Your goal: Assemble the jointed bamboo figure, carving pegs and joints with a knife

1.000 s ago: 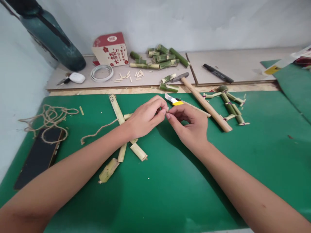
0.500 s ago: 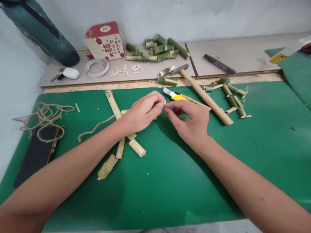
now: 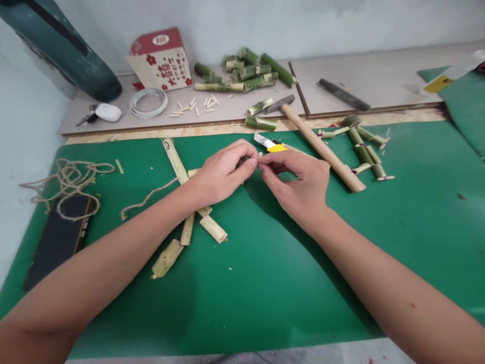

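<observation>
Over the middle of the green mat, my left hand [image 3: 228, 171] and my right hand [image 3: 297, 177] meet at the fingertips. Between them a small pale bamboo peg [image 3: 260, 154] pokes up, mostly hidden by the pinching fingers of both hands. Under my left wrist lies a jointed figure of pale bamboo [image 3: 175, 161], part of it covered by my forearm, with a strand of twine [image 3: 151, 194] at its side. Just behind my right hand lies a utility knife [image 3: 276, 148] with its blade out, beside a hammer [image 3: 322, 146].
A green bamboo figure [image 3: 366, 151] lies on the right. Cut bamboo tubes [image 3: 250, 73], several small pegs [image 3: 210, 102], a tape roll [image 3: 149, 103], a marker [image 3: 344, 95] and a box [image 3: 162, 63] line the back ledge. Twine [image 3: 76, 177] overlaps a dark phone-like slab [image 3: 56, 242] at left.
Both hands stay pinched together at the peg, with only a slight shift of the fingers. The whole view has moved a little; the objects on the mat lie as before.
</observation>
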Demonstrator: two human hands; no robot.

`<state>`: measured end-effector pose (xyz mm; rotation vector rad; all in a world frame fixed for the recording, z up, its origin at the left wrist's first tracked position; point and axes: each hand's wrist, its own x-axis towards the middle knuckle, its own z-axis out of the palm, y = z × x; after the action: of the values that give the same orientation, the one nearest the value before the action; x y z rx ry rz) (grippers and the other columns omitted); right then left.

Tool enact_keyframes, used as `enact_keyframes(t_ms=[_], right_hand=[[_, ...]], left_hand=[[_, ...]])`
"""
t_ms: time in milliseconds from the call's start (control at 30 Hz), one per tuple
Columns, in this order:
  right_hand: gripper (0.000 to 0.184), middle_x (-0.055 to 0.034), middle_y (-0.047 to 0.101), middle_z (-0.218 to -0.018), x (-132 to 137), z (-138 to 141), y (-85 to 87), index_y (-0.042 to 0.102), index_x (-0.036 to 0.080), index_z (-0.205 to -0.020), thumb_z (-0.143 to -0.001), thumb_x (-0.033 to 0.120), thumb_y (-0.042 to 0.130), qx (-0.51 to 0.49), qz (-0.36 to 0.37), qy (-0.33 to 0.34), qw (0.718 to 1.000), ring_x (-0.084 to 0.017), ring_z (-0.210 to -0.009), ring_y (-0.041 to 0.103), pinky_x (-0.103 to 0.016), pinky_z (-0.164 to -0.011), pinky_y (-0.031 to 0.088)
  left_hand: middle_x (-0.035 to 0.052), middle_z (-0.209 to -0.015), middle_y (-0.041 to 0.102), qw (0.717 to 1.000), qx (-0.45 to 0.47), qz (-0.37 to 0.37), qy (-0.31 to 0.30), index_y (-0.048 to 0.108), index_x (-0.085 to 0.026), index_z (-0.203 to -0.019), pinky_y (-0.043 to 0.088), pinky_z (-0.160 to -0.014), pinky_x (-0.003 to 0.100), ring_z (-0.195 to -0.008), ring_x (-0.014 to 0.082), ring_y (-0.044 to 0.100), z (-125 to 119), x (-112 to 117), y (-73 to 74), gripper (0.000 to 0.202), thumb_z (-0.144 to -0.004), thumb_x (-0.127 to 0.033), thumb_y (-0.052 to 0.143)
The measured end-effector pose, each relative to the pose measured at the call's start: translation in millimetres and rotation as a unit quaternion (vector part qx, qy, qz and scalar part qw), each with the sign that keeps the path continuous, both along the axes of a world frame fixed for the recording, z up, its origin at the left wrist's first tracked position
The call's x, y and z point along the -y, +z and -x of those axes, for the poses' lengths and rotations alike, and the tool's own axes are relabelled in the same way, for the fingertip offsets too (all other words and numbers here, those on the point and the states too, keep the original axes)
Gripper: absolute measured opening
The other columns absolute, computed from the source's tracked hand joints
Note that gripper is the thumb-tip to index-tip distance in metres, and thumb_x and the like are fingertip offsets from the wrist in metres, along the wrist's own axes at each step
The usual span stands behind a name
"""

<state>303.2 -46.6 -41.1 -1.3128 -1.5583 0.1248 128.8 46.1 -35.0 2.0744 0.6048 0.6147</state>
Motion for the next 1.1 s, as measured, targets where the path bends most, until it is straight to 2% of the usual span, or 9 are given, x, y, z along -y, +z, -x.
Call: enact_keyframes(t_ms=[133, 400, 633, 767, 867, 967, 1100], right_hand=[[0.014, 0.0005, 0.079, -0.078, -0.8, -0.2, -0.1, 0.079, 0.023, -0.089, -0.086, 0.012, 0.072, -0.045, 0.023, 0.003, 0.999, -0.015, -0.061, 0.069, -0.031, -0.060, 0.059], [0.001, -0.0005, 0.074, -0.075, -4.4, -3.0, 0.5, 0.079, 0.023, -0.087, -0.086, 0.023, 0.079, -0.171, 0.119, 0.048, 0.977, -0.016, -0.061, 0.066, -0.031, -0.055, 0.056], [0.013, -0.0015, 0.076, -0.078, -4.7, -0.4, 6.5, 0.079, 0.021, -0.084, -0.083, 0.031, 0.087, -0.265, 0.148, 0.075, 0.950, -0.014, -0.059, 0.068, -0.029, -0.057, 0.060], [0.012, -0.0022, 0.078, -0.080, -3.1, 0.9, 4.5, 0.079, 0.021, -0.087, -0.086, 0.032, 0.084, -0.222, 0.143, 0.067, 0.962, -0.015, -0.062, 0.071, -0.031, -0.058, 0.062], [0.003, -0.0006, 0.079, -0.079, -1.1, 0.7, 2.2, 0.081, 0.023, -0.090, -0.089, 0.024, 0.078, -0.127, 0.109, 0.042, 0.985, -0.016, -0.064, 0.072, -0.032, -0.061, 0.061], [0.012, 0.0008, 0.080, -0.079, 0.3, -1.5, 1.0, 0.081, 0.024, -0.091, -0.089, 0.016, 0.073, -0.022, 0.066, 0.021, 0.997, -0.016, -0.063, 0.071, -0.032, -0.064, 0.060], [0.015, 0.0002, 0.081, -0.082, 0.1, -5.5, 0.1, 0.080, 0.027, -0.092, -0.091, 0.016, 0.070, 0.045, 0.041, 0.017, 0.998, -0.018, -0.065, 0.071, -0.034, -0.065, 0.060]], left_hand=[[0.0031, -0.106, 0.062, 1.000, 0.001, 0.018, 0.000, 0.060, -0.020, -0.097, 0.047, -0.069, 0.028, -0.081, 0.0134, 0.058, -1.1, 1.5, 1.8, 0.005, -0.097, -0.025, 0.059], [0.0019, -0.103, 0.062, 1.000, -0.002, 0.020, 0.009, 0.059, -0.019, -0.093, 0.046, -0.069, 0.027, -0.079, 0.0115, 0.059, -1.5, 3.2, 5.9, 0.004, -0.096, -0.022, 0.061], [0.0028, -0.100, 0.062, 1.000, 0.008, 0.006, 0.021, 0.058, -0.019, -0.089, 0.044, -0.069, 0.029, -0.077, 0.0126, 0.055, -0.4, 2.3, 4.9, 0.012, -0.100, -0.025, 0.055], [0.0017, -0.097, 0.061, 0.999, -0.037, -0.004, 0.024, 0.056, -0.020, -0.089, 0.041, -0.066, 0.030, -0.075, 0.0133, 0.053, -0.2, 3.1, 7.0, 0.011, -0.099, -0.024, 0.053], [0.0012, -0.095, 0.060, 0.998, -0.065, -0.009, 0.026, 0.054, -0.021, -0.089, 0.041, -0.068, 0.030, -0.077, 0.0138, 0.054, -0.4, 3.9, 10.3, 0.010, -0.098, -0.023, 0.050], [0.0010, -0.093, 0.060, 0.996, -0.080, -0.012, 0.025, 0.055, -0.020, -0.089, 0.040, -0.069, 0.030, -0.077, 0.0142, 0.055, -0.6, 4.2, 12.5, 0.011, -0.098, -0.023, 0.049], [0.0009, -0.087, 0.061, 0.997, -0.068, -0.006, 0.027, 0.056, -0.020, -0.090, 0.040, -0.068, 0.030, -0.076, 0.0149, 0.056, -0.1, 3.4, 10.3, 0.015, -0.101, -0.027, 0.049]])
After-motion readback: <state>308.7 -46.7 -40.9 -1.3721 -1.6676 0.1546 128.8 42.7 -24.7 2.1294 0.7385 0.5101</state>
